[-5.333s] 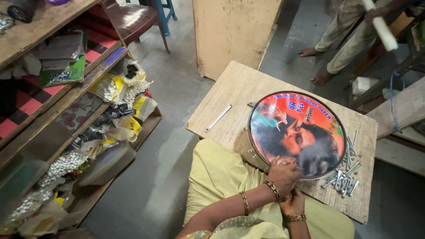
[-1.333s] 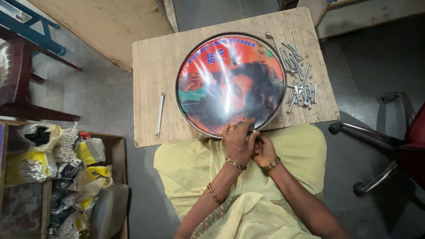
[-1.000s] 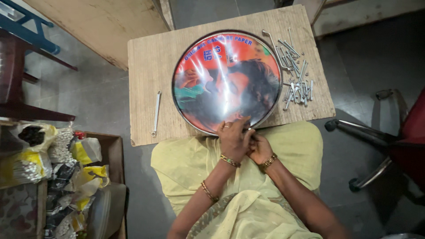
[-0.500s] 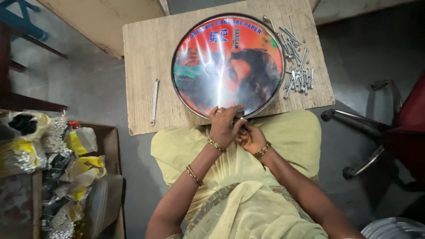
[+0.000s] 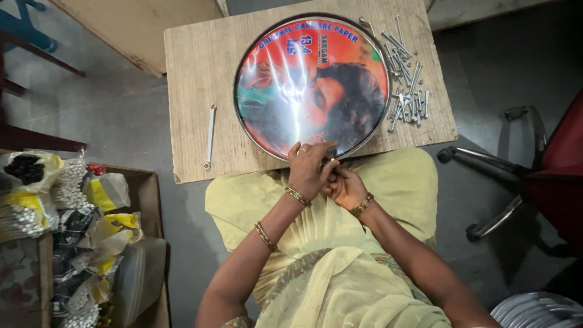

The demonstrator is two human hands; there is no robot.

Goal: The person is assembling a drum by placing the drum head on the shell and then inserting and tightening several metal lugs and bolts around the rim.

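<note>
One round drum frame (image 5: 311,85), with a glossy printed picture skin, is lying flat on the wooden bench (image 5: 194,73), its near rim overhanging toward the lap so both hands can reach it. Left hand (image 5: 308,170) is resting on that rim, fingers curled; right hand (image 5: 345,187) is pinching close beside it, on what I cannot tell. One wrench (image 5: 209,136) is lying left; bolts (image 5: 405,91), roughly twenty, are heaped right within reach.

Round drum (image 5: 311,85) — flat (glossy) — on board

Right hand (image 5: 344,187) fingers tucked behind left hand (image 5: 308,170) at tabletop's (image 5: 194,73) near edge, grip unclear, red chair (image 5: 555,176) cropped right.
</note>
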